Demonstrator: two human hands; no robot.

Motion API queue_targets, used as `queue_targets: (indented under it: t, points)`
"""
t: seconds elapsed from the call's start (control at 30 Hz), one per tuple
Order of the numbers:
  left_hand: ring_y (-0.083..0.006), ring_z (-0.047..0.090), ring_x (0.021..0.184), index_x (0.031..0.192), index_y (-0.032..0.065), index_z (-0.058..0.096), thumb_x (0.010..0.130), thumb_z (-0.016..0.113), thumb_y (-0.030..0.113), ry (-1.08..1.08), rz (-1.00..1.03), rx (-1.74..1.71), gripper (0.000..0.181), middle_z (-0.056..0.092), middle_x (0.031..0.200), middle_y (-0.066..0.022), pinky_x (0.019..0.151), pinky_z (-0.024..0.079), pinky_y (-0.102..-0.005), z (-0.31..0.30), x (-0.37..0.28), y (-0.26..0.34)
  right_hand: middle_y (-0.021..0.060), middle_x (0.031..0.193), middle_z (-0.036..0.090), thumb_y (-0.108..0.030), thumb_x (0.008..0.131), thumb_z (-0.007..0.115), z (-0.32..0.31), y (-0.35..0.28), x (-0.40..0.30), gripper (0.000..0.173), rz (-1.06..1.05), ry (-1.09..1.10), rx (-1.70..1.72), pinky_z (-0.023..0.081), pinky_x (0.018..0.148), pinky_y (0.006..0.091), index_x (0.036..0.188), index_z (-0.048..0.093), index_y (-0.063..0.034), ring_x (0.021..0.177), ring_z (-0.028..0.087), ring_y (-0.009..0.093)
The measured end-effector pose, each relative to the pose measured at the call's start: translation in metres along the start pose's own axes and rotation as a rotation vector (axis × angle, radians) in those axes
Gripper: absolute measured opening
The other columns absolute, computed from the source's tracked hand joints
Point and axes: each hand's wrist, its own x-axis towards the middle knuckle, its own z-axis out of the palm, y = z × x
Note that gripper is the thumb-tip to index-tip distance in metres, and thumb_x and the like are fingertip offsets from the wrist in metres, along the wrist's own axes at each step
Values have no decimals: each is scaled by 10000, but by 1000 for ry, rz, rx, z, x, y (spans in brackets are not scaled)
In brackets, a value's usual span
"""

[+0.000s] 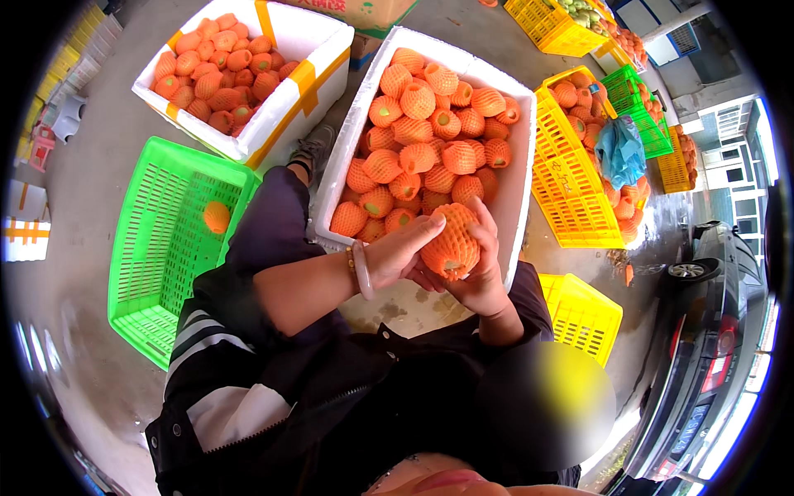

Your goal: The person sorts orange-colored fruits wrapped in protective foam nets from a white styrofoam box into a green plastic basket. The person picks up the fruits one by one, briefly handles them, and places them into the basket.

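Observation:
Both hands hold one round fruit in an orange foam net above the near edge of a white foam box. My left hand, with a bangle and a beaded bracelet at the wrist, is on its left side, the thumb on the net. My right hand wraps the right side and underside. The foam box in front of me holds many fruits in the same orange nets, some with a green patch showing. The fruit's kind is hidden by the net.
A second white foam box of netted fruit stands at upper left. A green crate at left holds one netted fruit. At right stand a full yellow crate, another yellow crate and a parked car.

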Motion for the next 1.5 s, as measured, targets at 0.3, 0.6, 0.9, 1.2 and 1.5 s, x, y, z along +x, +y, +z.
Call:
queue_targets:
  t: [0.3, 0.6, 0.9, 1.2, 1.5]
  points:
    - [-216, 463, 1273, 1432, 119, 277, 904, 663, 214, -38, 148, -59, 660, 402, 1376, -78, 1012, 466, -429, -3, 17, -21, 113, 1565, 199, -167, 705, 879, 5, 1, -28, 1236, 405, 75, 924, 268, 1154, 402, 1541, -28, -97, 1435, 259, 241]
    - [-170, 493, 1184, 1380, 36, 298, 767, 780, 145, 86, 251, 382, 787, 472, 1265, -79, 985, 457, -350, -6, 21, -26, 116, 1511, 270, -196, 659, 915, 16, 2, -32, 1271, 377, 65, 875, 293, 1137, 401, 1537, 1, -100, 1392, 313, 219]
    - [-181, 556, 1181, 1383, 44, 404, 982, 457, 315, 74, 104, -62, 488, 547, 1292, -84, 1012, 462, -371, -8, 14, -29, 135, 1499, 293, -176, 706, 884, 27, -2, -23, 1163, 215, 95, 676, 297, 1133, 402, 1513, 56, -55, 1392, 320, 244]
    - [-186, 543, 1204, 1382, 37, 407, 991, 448, 298, 81, 100, -120, 472, 540, 1305, -93, 1048, 434, -373, -5, 19, -31, 164, 1484, 309, -110, 748, 836, 34, 5, -37, 1013, 266, 185, 653, 300, 1131, 403, 1479, 138, -38, 1377, 343, 256]
    - [-156, 538, 1163, 1314, 28, 441, 905, 653, 188, 134, 254, 269, 487, 545, 1238, -74, 1005, 440, -339, -7, 14, -19, 202, 1463, 333, -98, 679, 869, 33, 17, -39, 1021, 180, 192, 276, 328, 1116, 433, 1458, 210, -46, 1352, 380, 312]
